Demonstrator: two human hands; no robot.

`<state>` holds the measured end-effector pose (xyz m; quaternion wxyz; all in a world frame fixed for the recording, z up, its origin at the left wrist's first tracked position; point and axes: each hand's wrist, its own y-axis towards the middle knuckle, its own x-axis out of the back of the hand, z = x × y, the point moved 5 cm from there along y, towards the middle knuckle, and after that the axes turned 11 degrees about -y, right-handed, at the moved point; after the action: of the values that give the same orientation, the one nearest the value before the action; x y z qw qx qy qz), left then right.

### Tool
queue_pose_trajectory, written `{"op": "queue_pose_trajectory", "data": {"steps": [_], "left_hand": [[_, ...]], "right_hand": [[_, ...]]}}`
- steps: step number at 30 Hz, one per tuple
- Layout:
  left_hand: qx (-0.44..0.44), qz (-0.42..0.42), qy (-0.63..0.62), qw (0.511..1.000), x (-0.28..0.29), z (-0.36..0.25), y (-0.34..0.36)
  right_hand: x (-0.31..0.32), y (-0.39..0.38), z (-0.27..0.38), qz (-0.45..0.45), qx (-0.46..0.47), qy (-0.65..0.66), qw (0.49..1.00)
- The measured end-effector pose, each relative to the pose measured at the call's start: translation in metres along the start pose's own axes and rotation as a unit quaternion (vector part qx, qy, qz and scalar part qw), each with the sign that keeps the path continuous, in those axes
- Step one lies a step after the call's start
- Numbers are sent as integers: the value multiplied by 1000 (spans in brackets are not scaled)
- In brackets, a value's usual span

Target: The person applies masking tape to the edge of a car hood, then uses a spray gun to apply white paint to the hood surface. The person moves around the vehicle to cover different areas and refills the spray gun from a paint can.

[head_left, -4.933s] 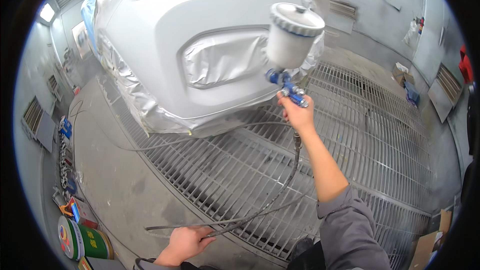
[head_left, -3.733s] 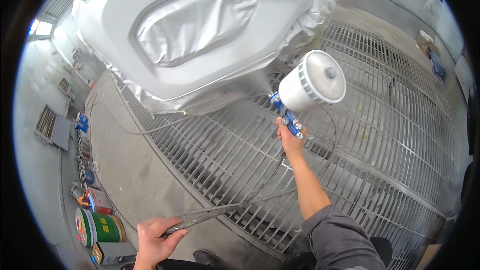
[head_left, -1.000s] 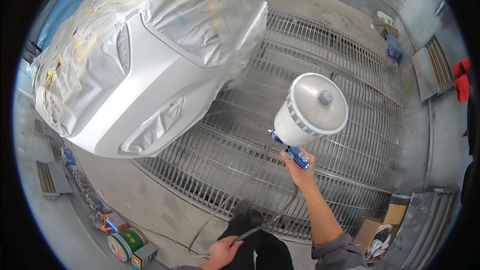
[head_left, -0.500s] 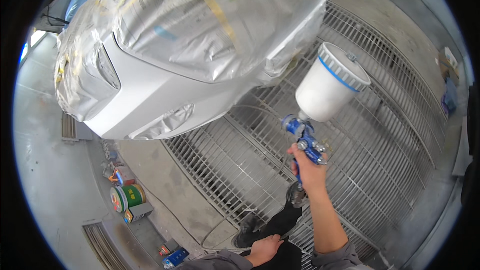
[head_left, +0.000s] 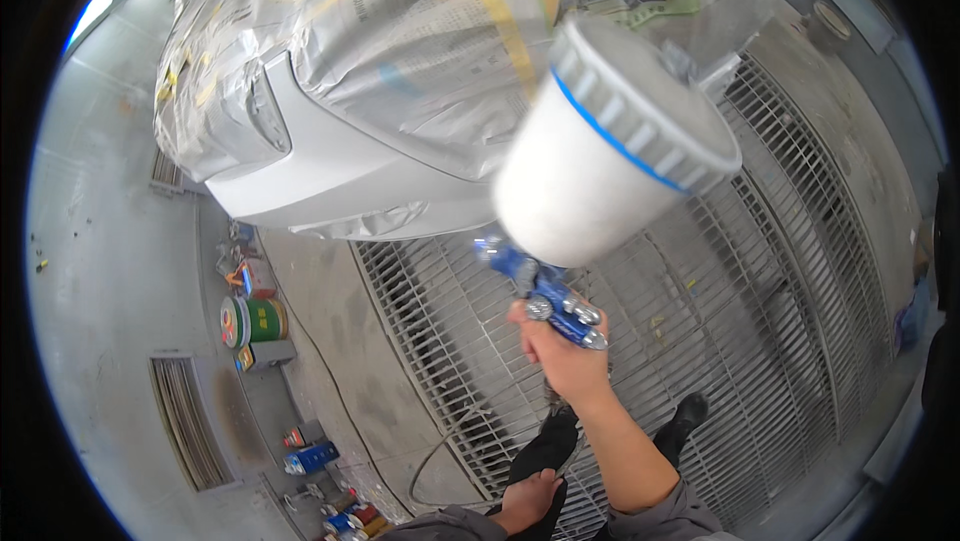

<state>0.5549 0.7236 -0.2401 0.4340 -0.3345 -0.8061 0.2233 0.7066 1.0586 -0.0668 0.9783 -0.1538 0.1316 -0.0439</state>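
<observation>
My right hand (head_left: 568,359) is wrapped round the handle of a blue spray gun (head_left: 553,299). On top of the gun sits a large white paint cup (head_left: 575,176) with a ribbed lid and a blue band, tilted and blurred. The gun's nozzle points left, near the lower edge of a silver-grey car body panel (head_left: 345,169). Newspaper and clear film, fixed with yellow tape, form a masking cover (head_left: 420,91) over the rest of the car. Low in front of my body, my left hand (head_left: 530,501) is closed; what it holds, if anything, is hidden.
Metal floor grating (head_left: 640,311) lies under my feet. A thin hose (head_left: 418,466) curves across the floor at lower left. Along the left wall stand a green can (head_left: 255,322), a blue can (head_left: 312,458) and several other containers. A bucket (head_left: 828,26) stands at far right.
The spray gun and my right hand have moved left and look closer. The view has shifted, so the car appears farther right and higher. My left hand stays low and closed.
</observation>
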Motion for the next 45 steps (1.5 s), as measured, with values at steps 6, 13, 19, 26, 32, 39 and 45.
{"op": "queue_pose_trajectory", "data": {"steps": [6, 13, 19, 26, 32, 39, 45], "left_hand": [[-8, -74, -58, 996, -71, -29, 1], [194, -211, -174, 942, -18, -141, -16], [231, -256, -215, 914, -17, -154, -47], [236, -227, -276, 904, -34, -125, -35], [223, -186, -185, 939, -48, -85, -3], [151, -227, -133, 953, -24, -79, 68], [66, -338, -102, 933, 4, -74, 172]], "right_hand": [[66, -3, -21, -162, -120, -35, 979], [22, 16, 87, 39, -22, 8, 999], [-27, 23, 166, 120, 42, 70, 990], [-13, 22, 92, 74, -26, -28, 997], [58, 30, 14, 5, -37, -119, 992], [160, 70, -25, -84, 63, -162, 981], [237, 112, -78, -188, 143, -189, 953]]}}
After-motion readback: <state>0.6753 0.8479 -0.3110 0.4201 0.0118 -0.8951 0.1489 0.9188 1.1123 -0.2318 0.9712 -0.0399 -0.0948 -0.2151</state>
